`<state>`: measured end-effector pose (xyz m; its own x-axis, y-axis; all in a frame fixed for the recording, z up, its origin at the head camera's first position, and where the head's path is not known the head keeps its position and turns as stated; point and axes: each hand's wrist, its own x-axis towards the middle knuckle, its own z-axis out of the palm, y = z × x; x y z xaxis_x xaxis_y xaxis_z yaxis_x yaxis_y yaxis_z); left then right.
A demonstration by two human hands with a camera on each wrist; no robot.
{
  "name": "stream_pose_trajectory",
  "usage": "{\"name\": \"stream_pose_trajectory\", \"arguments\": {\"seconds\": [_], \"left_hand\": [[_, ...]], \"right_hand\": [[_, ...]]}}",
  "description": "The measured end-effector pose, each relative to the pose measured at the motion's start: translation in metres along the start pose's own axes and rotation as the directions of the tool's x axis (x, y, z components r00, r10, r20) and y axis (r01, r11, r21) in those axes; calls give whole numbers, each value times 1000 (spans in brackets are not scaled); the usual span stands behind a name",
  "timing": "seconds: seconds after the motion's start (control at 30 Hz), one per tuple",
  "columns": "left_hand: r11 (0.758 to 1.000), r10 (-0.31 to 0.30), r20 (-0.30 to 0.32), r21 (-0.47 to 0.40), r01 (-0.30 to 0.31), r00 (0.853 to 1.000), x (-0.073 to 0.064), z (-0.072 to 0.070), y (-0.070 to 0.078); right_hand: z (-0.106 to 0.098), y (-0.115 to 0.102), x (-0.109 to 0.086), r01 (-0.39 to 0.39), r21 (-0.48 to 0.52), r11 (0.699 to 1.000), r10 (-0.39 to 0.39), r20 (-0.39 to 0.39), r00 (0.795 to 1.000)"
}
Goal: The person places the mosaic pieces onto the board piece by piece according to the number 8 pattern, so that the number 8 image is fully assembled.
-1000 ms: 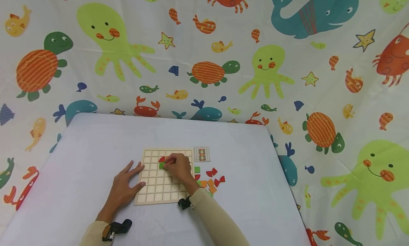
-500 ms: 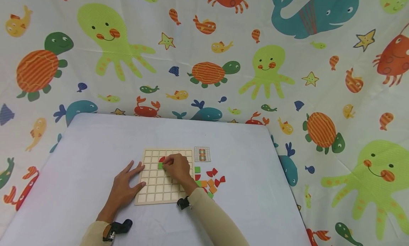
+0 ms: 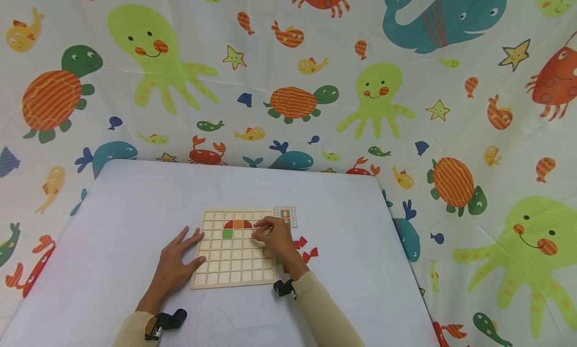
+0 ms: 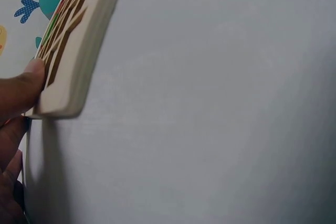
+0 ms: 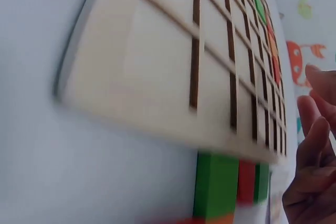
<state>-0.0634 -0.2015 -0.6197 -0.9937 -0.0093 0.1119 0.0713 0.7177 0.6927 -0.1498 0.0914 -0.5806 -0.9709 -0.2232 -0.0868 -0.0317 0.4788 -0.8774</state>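
A square wooden grid board (image 3: pixel 225 267) lies on the table. In its upper rows sit an orange square (image 3: pixel 238 224) between two rounded red pieces (image 3: pixel 229 224), and below the left one a green square (image 3: pixel 227 233). My left hand (image 3: pixel 175 264) rests spread along the board's left side, its thumb and fingertips at the edge; the left wrist view shows the thumb (image 4: pixel 32 80) on the rim. Over the board's right side is my right hand (image 3: pixel 276 237), fingers bent loosely. The right wrist view shows no piece between its fingertips (image 5: pixel 317 129).
A small pattern card (image 3: pixel 290 213) lies at the board's upper right, partly behind my right hand. Loose red pieces (image 3: pixel 311 255) lie to the right, and a green block (image 5: pixel 218 187) is close by the board's edge. A sea-animal cloth hangs behind the table.
My right hand has moved right, away from the green square, uncovering the orange square and the second red piece on the board. My left hand stays in place.
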Motion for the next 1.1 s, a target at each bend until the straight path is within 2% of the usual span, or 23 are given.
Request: {"name": "stream_pose_trajectory", "arguments": {"seconds": [0.2, 0.43, 0.67, 0.83, 1.1], "left_hand": [[1000, 3, -3, 1, -3, 1000, 0, -1, 0], [1000, 12, -6, -10, -12, 1000, 0, -1, 0], [1000, -8, 9, -2, 8, 1000, -1, 0, 0], [1000, -11, 11, 0, 11, 1000, -1, 0, 1], [1000, -5, 4, 4, 5, 1000, 0, 1, 0]], "right_hand": [[-31, 16, -11, -96, 3, 995, 96, -71, 993], [-49, 32, -18, -132, -57, 990, 126, -105, 987], [-47, 34, -21, -205, -169, 964, 186, -124, 975], [-42, 31, -23, -177, -228, 957, 153, -119, 981], [-41, 35, -23, -145, -243, 959, 118, -120, 986]]}}
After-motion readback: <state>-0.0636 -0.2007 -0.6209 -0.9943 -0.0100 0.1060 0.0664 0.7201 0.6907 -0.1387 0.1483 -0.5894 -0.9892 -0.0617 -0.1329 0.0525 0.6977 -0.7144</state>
